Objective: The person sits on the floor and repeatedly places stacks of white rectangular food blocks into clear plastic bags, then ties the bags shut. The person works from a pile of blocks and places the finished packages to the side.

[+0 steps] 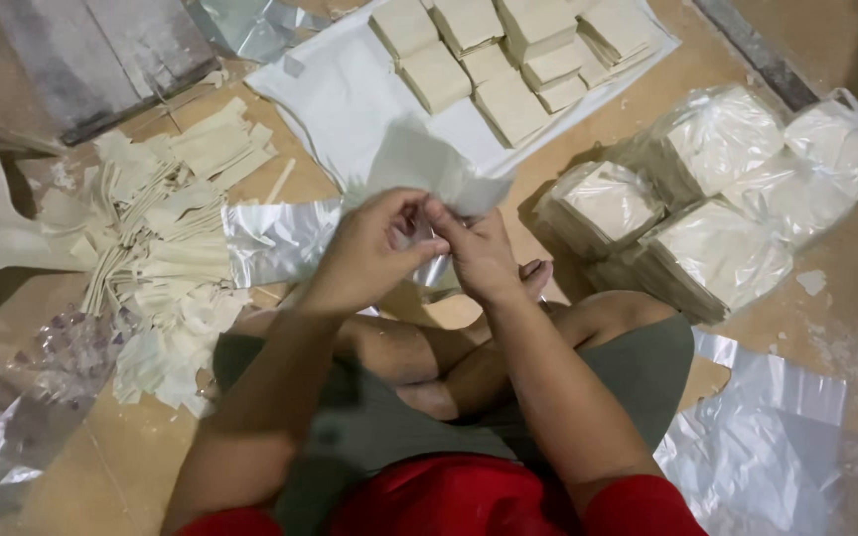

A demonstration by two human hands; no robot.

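- Seated cross-legged on the floor (131,467), a person in grey shorts and red sleeves works at the centre of the frame, both hands raised just above the knees.
- The left hand (374,248) and right hand (479,253) meet fingertip to fingertip, each grip pinched together on the lower edge of a thin clear plastic bag (429,164); the step in hand looks like teasing the bag's mouth open, though the opening itself is hidden by the fingers.
- The bag stands up from the fingers, its long axis tilted slightly toward the upper left of the frame, free end pointing away from the person.
- Judged from this, the next move calls for parting the two film layers without tearing.
- At left centre lies a heap of pale offcut strips (166,228), a flat plastic sheet (275,238) beside it.
- At right, filled bags of beige blocks (717,189) sit together.
- Farthest, at top centre, loose beige blocks (508,50) rest on a white cloth (335,89).
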